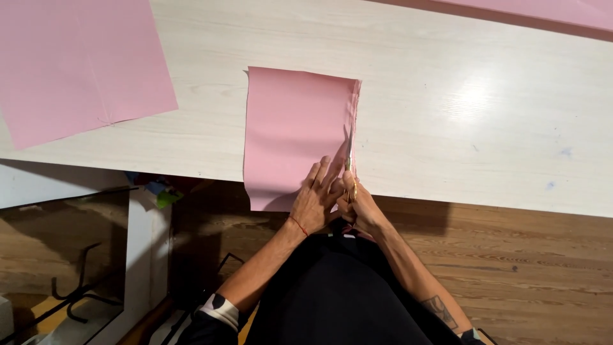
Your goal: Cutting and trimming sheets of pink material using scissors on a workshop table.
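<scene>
1. The pink sheet [290, 131] lies on the pale tabletop [447, 96], its long axis running near to far; its near end hangs a little over the tabletop's near edge.
2. The left hand [314, 201] lies flat on the sheet's near right part, fingers spread and pointing far, pressing it down and gripping nothing.
3. The right hand [357, 207] sits just right of the left, touching it, curled closed around the handles of the scissors [349, 163].
4. The scissors point straight away from the body, along the sheet's right edge, blades slim and nearly together at the sheet's near half.
5. So the sheet stretches far from both hands, and the line of the blades matches its long axis. The right hand is the one on that edge; the left is just inside it.
6. The right edge looks slightly curled or doubled up toward the far corner; whether it is a cut strip or a fold I cannot tell.
7. Another pink sheet [76, 64] lies far left, well apart, and a third pink strip [549, 11] shows at the far right edge.
</scene>
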